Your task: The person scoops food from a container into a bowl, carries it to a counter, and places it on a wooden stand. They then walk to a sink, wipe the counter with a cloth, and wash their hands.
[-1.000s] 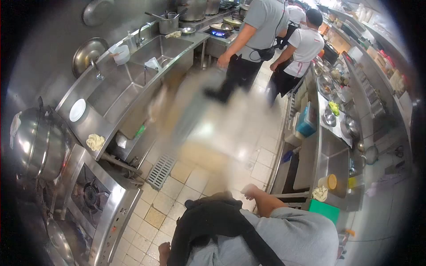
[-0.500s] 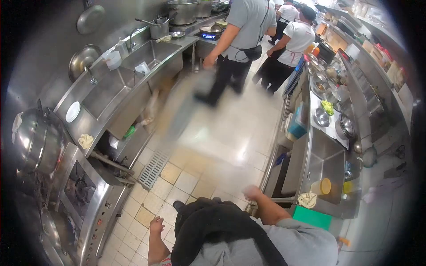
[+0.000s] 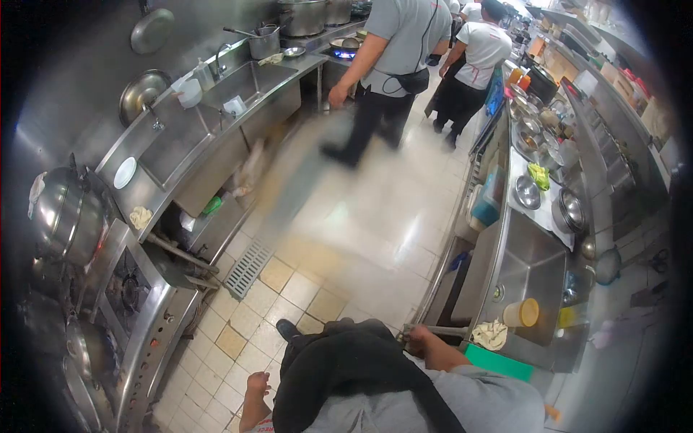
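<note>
My left hand (image 3: 258, 384) hangs low beside my black apron (image 3: 339, 375), above the tiled floor. Its fingers are loosely curled, and nothing shows in them. On the other side, my right hand (image 3: 417, 339) is by my hip, close to the metal rail under the right-hand counter. Its fingers are dark and partly hidden, so I cannot make out their shape or whether they touch the rail. A green board (image 3: 498, 363) lies beyond my right forearm, near a crumpled cloth (image 3: 490, 335) and a tub with a yellow lid (image 3: 529, 312).
A stove (image 3: 155, 325) and a sink counter (image 3: 162, 198) line the left. A person in grey (image 3: 408, 36) and another in white (image 3: 485, 54) stand ahead in the aisle. Metal bowls (image 3: 528, 193) sit on the right counter. A drain grate (image 3: 249, 268) is set in the floor.
The view has shifted slightly. My right hand has moved down and closer to my body, and my left hand sits lower. The person in white has straightened and moved a little further away.
</note>
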`<state>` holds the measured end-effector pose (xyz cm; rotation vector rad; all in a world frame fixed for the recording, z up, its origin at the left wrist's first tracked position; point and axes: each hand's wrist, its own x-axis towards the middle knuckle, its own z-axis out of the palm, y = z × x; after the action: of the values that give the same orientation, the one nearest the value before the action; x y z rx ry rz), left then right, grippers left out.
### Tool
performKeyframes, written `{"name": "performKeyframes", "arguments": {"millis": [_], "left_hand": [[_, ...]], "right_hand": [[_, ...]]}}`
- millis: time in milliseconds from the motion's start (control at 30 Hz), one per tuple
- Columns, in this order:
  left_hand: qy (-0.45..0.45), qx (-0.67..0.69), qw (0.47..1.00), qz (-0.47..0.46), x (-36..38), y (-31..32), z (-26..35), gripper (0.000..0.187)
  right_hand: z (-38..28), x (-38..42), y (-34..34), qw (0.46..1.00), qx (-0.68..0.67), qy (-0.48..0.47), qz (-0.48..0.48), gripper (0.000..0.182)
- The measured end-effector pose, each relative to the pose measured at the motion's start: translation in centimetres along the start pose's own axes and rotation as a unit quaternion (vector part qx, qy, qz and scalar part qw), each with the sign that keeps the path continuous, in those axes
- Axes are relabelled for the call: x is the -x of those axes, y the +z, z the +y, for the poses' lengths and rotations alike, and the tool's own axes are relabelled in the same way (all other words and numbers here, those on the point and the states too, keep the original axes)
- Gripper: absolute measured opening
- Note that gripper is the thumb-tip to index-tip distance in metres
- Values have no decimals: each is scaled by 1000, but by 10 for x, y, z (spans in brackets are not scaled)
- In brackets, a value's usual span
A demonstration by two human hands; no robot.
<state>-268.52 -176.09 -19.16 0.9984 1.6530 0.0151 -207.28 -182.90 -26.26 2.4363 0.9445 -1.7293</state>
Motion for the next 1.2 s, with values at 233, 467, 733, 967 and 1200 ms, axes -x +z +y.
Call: {"name": "performKeyframes", "arguments": {"millis": [233, 467, 733, 967, 1200], "left_hand": [[-92, 198, 969, 115, 17, -1, 42, 45], [-69, 239, 959, 136, 26, 4, 33, 47], [35, 69, 994, 76, 35, 21, -40, 26], [31, 88, 995, 43, 33, 19, -29, 31], [-97, 251, 954, 130, 22, 4, 18, 46]], "right_hand": [[-124, 25, -42, 995, -95, -27, -16, 27], [-138, 33, -35, 994, -83, -76, 4, 24], [-86, -1, -17, 868, 442, -212, -83, 31], [-61, -43, -12, 910, 273, -311, -9, 24], [-140, 22, -29, 995, -73, -60, -24, 27]]}}
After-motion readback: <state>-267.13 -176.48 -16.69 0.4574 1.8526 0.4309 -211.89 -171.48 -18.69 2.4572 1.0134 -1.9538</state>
